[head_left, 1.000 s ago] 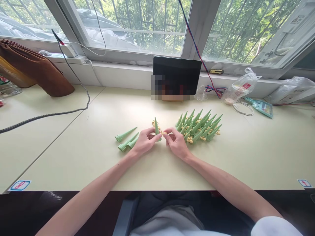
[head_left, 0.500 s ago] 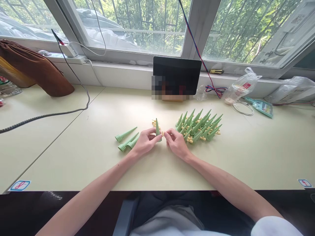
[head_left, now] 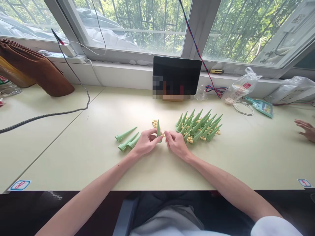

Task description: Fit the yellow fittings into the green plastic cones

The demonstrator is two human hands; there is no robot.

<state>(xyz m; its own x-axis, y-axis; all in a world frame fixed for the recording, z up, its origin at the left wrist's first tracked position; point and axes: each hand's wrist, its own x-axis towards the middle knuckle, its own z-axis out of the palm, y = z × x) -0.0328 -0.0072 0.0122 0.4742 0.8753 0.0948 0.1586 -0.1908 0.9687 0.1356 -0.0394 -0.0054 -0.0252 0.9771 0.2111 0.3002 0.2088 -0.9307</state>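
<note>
My left hand [head_left: 147,141] is closed round a green plastic spike [head_left: 158,127], its tip pointing up. Facing it, my right hand [head_left: 176,142] pinches a small yellow plastic valve [head_left: 163,134] against the spike's side. Part of the valve is hidden by my fingers. Left of my left hand lie a few loose green spikes [head_left: 125,134], hollow ends toward me. Just beyond my hands is a small heap of yellow valves [head_left: 155,123]. To the right stands a dense group of green spikes with yellow valves fitted [head_left: 197,126].
A dark tablet [head_left: 176,73] leans on a wooden stand at the back. A black cable [head_left: 46,115] crosses the left of the table [head_left: 98,173]. Plastic bags [head_left: 242,86] and a teal packet [head_left: 261,106] lie at the back right. Another person's hand [head_left: 305,129] shows at the right edge.
The spike and valve have shifted very slightly to the right, still held between my hands. Another person's hand has come into view at the right edge.
</note>
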